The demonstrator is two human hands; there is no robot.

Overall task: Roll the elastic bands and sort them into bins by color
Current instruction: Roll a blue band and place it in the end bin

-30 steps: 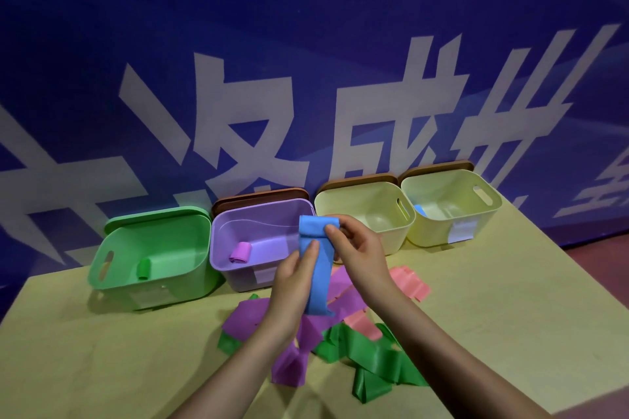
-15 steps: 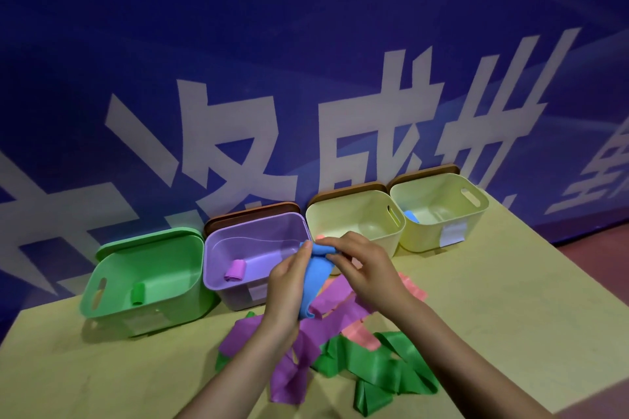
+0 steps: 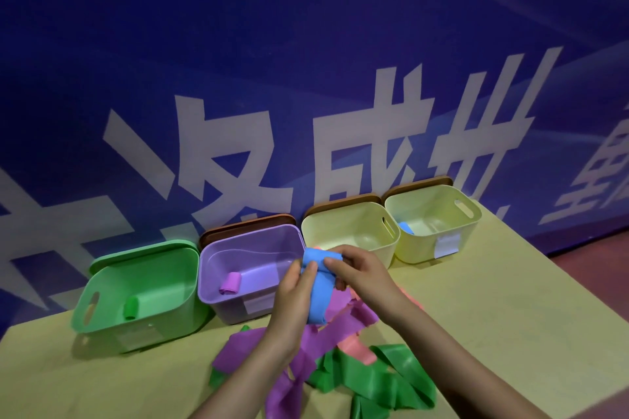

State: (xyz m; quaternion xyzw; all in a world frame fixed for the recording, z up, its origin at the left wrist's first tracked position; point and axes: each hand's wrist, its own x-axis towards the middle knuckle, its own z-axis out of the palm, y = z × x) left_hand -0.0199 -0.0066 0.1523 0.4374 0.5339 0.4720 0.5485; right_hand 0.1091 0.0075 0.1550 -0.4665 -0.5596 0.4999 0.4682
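Dim, blue-tinged light overall; colours look saturated. Soft shadows sit under the bins on the desk [image 3: 510,316], darkest beneath the green bin [image 3: 136,303]. Wide-angle bending curves the backdrop lettering [image 3: 401,146] toward the edges. Slight softness throughout; no hard glare.

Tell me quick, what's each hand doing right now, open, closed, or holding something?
Left hand: closed, pinching the partly rolled blue elastic band just below its roll.
Right hand: closed, gripping the rolled top of that band.

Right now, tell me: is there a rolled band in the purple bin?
Yes, one rolled purple band lies on the floor of the purple bin.
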